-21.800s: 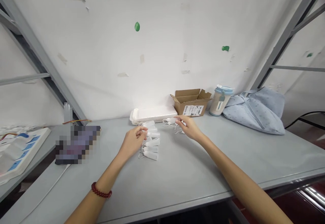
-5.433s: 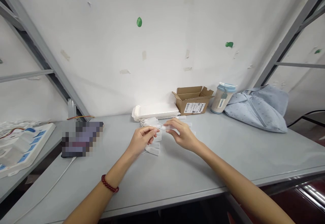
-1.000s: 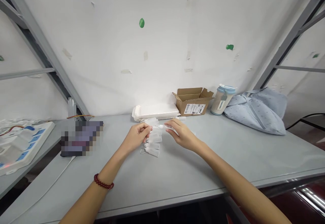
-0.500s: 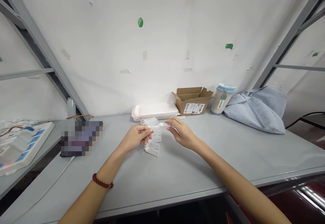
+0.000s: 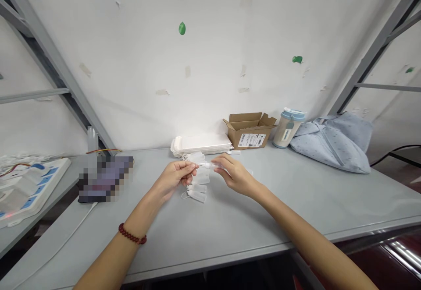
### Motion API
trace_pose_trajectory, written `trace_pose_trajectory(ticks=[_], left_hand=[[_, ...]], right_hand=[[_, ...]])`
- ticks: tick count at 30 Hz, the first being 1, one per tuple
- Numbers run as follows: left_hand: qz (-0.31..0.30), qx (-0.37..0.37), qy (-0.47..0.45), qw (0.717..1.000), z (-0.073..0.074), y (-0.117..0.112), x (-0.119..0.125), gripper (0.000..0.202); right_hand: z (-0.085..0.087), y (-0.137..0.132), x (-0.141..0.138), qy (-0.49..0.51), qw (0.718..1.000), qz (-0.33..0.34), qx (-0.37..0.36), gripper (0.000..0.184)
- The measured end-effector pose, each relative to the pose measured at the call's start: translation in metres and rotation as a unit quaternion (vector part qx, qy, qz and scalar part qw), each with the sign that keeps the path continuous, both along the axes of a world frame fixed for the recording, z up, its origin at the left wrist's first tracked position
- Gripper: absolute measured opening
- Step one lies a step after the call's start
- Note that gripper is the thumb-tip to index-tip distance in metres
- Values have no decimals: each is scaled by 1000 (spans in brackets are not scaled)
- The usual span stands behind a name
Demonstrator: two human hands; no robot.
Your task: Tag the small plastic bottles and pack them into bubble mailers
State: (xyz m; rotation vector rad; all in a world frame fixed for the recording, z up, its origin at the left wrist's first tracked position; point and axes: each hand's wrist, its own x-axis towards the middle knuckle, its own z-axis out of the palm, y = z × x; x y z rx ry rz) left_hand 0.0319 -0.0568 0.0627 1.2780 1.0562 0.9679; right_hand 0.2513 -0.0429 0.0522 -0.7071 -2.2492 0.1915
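Note:
Over the middle of the table, my right hand (image 5: 235, 176) grips a small clear plastic tube (image 5: 213, 165) by one end, thumb and fingers closed around it. The tube lies nearly level, its white end pointing left. My left hand (image 5: 176, 177), wearing a dark red bead bracelet (image 5: 132, 234), pinches a thin piece at that white end; the fingers hide most of it. Several similar translucent tubes (image 5: 197, 196) with thin white loops lie on the table beneath and beside my left hand, partly covered by it. Another small clear tube (image 5: 234, 153) rests behind my right hand.
A stack of flat white packs (image 5: 204, 144) lies against the wall beside an open cardboard box (image 5: 251, 139). Right of these are a cup with a blue lid (image 5: 288, 128) and a pale blue cloth bag (image 5: 329, 145). A blurred-out device (image 5: 107, 180) with a cable and a power strip (image 5: 36, 189) are left.
The tube's white end has moved slightly left and down, closer to my left fingertips. Both hands have shifted only a little, and the things on the table have stayed put.

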Motion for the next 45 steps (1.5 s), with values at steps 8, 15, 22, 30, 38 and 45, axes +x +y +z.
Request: trace_pose_trajectory(ticks=[8,15,22,30,38,45], left_hand=[[-10,-8,2,1000,0,1,0,34],[-25,-21,-15,999,1,0,0,31],[-27,-9,2,1000,5,-3,1,31],[-31,-18,-19,999,6,-5,2,29],[2,29,51,998,8,-8,7,30],[30,22,67,997,11,-14,16,27]], right_hand=[[-3,0,-1,-6,1000,12,3,23],[-2,-1,-2,-4,1000,10,-5,22],[1,-3,-2,3,1000,13,-16,22],[3,-5,-2,1,999,21,-26,23],[-1,-6,-3,-37,999,-2,-31,23],[-3,-8,-6,-55,998,-14,8,23]])
